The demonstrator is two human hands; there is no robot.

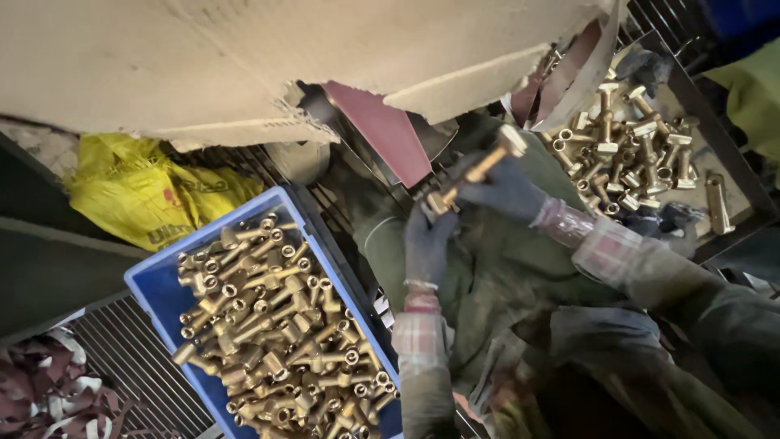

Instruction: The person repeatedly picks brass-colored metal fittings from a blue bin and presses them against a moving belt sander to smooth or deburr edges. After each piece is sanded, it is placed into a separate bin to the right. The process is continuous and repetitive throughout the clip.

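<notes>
Both my hands wear dark gloves and together hold one brass fitting (pixel 478 168), a rod with a wider head at its upper right end. My left hand (pixel 428 242) grips its lower end. My right hand (pixel 501 189) holds its middle. The fitting's lower end is close to a dark red sanding belt (pixel 382 130) that runs up under a torn cardboard sheet (pixel 244 57).
A blue plastic crate (pixel 159 294) full of several brass fittings sits at lower left. Another pile of brass fittings (pixel 634 146) lies on a tray at upper right. A yellow bag (pixel 138 191) lies at left. Metal grating (pixel 138 366) runs beneath.
</notes>
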